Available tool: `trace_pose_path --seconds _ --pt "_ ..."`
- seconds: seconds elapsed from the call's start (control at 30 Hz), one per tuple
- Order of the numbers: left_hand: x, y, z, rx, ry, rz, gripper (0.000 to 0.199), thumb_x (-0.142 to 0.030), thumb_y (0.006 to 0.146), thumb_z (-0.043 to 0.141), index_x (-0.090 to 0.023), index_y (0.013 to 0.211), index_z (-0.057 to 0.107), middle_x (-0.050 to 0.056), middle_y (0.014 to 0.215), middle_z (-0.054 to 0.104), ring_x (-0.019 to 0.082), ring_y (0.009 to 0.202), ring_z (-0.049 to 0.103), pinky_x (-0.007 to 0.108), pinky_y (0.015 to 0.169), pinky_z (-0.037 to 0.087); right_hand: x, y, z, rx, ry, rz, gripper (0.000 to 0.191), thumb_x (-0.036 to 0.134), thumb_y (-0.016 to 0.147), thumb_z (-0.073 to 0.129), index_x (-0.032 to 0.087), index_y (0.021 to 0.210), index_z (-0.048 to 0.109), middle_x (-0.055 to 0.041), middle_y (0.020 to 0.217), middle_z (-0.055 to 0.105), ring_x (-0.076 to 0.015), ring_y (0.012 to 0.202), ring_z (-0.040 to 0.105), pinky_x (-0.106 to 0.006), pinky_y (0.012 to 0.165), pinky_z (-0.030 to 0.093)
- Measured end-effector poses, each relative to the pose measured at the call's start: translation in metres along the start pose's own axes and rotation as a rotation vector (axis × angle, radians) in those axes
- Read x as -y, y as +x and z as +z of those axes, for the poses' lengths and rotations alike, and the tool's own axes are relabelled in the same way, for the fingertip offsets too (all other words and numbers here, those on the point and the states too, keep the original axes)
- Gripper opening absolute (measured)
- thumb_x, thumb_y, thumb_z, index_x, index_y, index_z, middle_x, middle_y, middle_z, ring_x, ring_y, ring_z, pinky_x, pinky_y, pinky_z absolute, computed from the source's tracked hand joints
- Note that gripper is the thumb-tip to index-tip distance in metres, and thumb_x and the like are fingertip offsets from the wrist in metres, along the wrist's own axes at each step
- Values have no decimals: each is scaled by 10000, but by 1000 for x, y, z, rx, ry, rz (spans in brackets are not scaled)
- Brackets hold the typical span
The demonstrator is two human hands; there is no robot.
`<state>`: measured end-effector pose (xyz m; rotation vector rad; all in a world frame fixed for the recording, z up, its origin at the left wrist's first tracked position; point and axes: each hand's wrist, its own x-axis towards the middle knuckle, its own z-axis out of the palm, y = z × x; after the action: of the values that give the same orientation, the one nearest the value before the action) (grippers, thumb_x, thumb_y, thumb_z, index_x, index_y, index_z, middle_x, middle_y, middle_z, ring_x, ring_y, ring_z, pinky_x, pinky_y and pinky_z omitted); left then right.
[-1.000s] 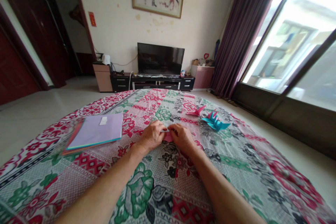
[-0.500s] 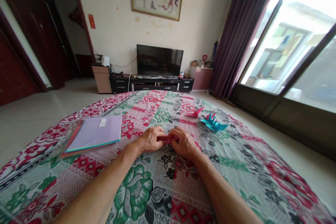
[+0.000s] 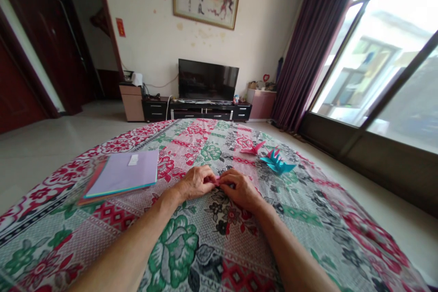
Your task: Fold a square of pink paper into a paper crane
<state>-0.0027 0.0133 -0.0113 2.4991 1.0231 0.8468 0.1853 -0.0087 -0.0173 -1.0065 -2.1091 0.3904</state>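
Observation:
Near the middle of the patterned tablecloth (image 3: pixel 205 255), my left hand (image 3: pixel 197 182) pinches one side of a small pink paper piece (image 3: pixel 217 181). The fingers of my right hand (image 3: pixel 239 188) are closed on its other side, and the fingertips of both hands nearly meet. Most of the paper is hidden by the fingers, so its shape cannot be made out. To the right and farther back lie folded paper figures: a pink one (image 3: pixel 253 148) and blue ones (image 3: pixel 278 165), with more pink behind the blue.
A stack of coloured paper sheets (image 3: pixel 125 175), lilac on top with a small white label (image 3: pixel 133 159), lies at the left of the round table. Beyond the table stand a television (image 3: pixel 208 80) and a low cabinet (image 3: pixel 191 113). A window (image 3: pixel 369 64) is at the right.
The fingers of both hands have shifted around the pink paper, and less of it shows between them. My right hand's fingers are straighter. The camera view has moved slightly.

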Motion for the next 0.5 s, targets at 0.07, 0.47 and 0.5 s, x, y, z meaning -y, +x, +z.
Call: trace_pose_path --seconds 0.07,0.47,0.5 --pt "-1 0 1 9 -2 6 105 -145 689 576 -167 756 653 0 737 574 98 658 528 205 614 420 1 0 1 -8 -12 26 165 96 727 576 203 767 694 -37 869 625 -131 801 584 -255 745 466" --pt "-1 8 6 20 91 -62 149 -192 746 548 -173 645 656 13 704 578 112 666 530 216 623 408 2 0 -4 15 -158 22 139 173 789 553 211 765 685 -15 735 600 -127 725 548 -239 671 403" --pt "-1 8 5 34 100 -70 155 -212 750 548 -176 649 660 12 701 578 113 663 530 216 617 405 3 1 -4 22 -160 16 145 165 790 546 209 761 682 -12 718 601 -125 718 546 -235 664 397"
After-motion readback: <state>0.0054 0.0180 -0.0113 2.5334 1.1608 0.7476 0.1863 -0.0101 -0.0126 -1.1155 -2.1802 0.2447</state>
